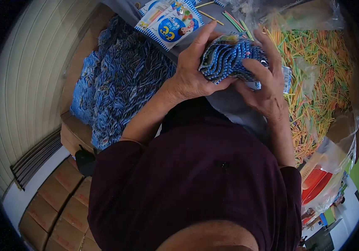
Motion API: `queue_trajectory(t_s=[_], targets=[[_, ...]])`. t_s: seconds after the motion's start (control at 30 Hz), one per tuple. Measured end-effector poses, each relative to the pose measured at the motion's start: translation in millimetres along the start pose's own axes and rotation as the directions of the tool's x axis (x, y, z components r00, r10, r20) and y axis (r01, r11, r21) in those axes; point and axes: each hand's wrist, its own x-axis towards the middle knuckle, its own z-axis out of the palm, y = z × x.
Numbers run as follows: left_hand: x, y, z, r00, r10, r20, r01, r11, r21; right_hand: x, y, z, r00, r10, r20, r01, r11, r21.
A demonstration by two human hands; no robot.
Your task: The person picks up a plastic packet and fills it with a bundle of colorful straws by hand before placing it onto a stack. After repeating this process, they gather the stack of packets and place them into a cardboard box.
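Observation:
A thick stack of blue-and-white striped packets (225, 58) is held up in front of my chest, its wavy zigzag edges facing me. My left hand (190, 73) wraps around the stack's left side, thumb pointing up. On the stack's right end, the curled fingers of my right hand (267, 81) grip it. Part of another striped packet (287, 79) shows just beyond my right hand. Printed packets (171, 27) with a blue round logo lie flat on the grey surface above my left hand.
A large heap of blue striped packets (125, 83) fills a cardboard box (77, 129) at left. Colourful thin sticks (317, 83) lie heaped in clear plastic at right. A few loose sticks (233, 21) lie on the grey surface. Brown cartons (58, 196) stand at lower left.

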Motion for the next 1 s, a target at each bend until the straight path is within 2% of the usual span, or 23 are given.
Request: queue_trajectory(t_s=[0.07,0.17,0.23,0.27,0.3,0.33,0.4,0.47,0.53,0.57,0.67,0.8,0.87,0.9,0.97,1.0], targets=[[-1.3,0.2,-2.7,0.999,-0.022,0.027,0.023,1.0,-0.012,-1.4,1.4,-1.9,1.0,0.001,0.019,0.0,1.0,-0.022],[0.1,3.9,-6.2,0.996,-0.053,0.068,0.055,0.998,-0.029,1.6,4.0,-5.7,0.995,0.083,0.06,-0.081,0.996,-0.033],[2.8,5.0,-8.6,0.995,-0.07,0.071,0.072,0.997,-0.027,0.6,7.1,-0.4,0.992,-0.03,-0.127,0.035,0.999,0.036],[3.4,5.3,-9.2,0.997,-0.03,0.074,0.027,0.999,0.034,-2.6,9.3,5.8,0.992,-0.035,-0.122,0.04,0.998,0.038],[3.9,6.7,-10.1,0.997,0.008,0.082,-0.016,0.995,0.094,-8.6,11.0,14.4,0.977,0.092,-0.194,-0.018,0.937,0.349],[4.2,10.8,-11.3,0.997,0.005,0.081,-0.013,0.995,0.095,-13.4,12.0,20.1,0.946,0.236,-0.223,-0.046,0.777,0.627],[8.1,23.7,-14.2,0.998,-0.052,0.021,0.049,0.994,0.095,-18.0,15.2,21.0,0.951,0.239,-0.195,-0.069,0.781,0.621],[15.2,37.1,-16.2,0.999,-0.045,0.027,0.041,0.992,0.117,-19.3,13.1,18.2,0.956,0.243,-0.162,-0.094,0.783,0.615],[16.1,44.2,-12.8,0.999,-0.037,0.03,0.032,0.989,0.143,-13.4,2.8,11.0,0.933,0.35,0.082,-0.331,0.749,0.574],[16.5,46.5,-7.9,0.999,-0.022,0.048,0.013,0.984,0.175,-9.9,-0.3,13.2,0.944,0.326,0.051,-0.317,0.856,0.408],[13.2,41.0,-3.5,0.998,-0.008,0.063,-0.005,0.98,0.201,-11.9,8.8,17.3,0.961,0.273,0.042,-0.272,0.911,0.308],[14.1,36.8,-4.9,0.998,-0.017,0.067,0.008,0.992,0.123,-16.6,2.8,18.8,0.932,0.355,0.074,-0.356,0.859,0.367],[18.2,45.2,-13.6,0.997,0.034,0.067,-0.041,0.993,0.112,-15.1,-6.2,16.4,0.962,0.273,-0.026,-0.241,0.888,0.392],[19.6,48.7,-16.2,0.994,0.084,0.067,-0.09,0.991,0.103,-14.9,-6.3,17.3,0.961,0.277,-0.024,-0.245,0.886,0.394],[17.7,34.9,-13.5,0.996,0.019,0.092,-0.03,0.993,0.116,-11.5,-4.0,21.3,0.947,0.322,-0.005,-0.285,0.845,0.453],[17.8,26.3,-13.6,0.993,-0.036,0.114,0.02,0.991,0.13,-7.6,5.3,32.5,0.897,0.427,0.114,-0.429,0.78,0.456]])
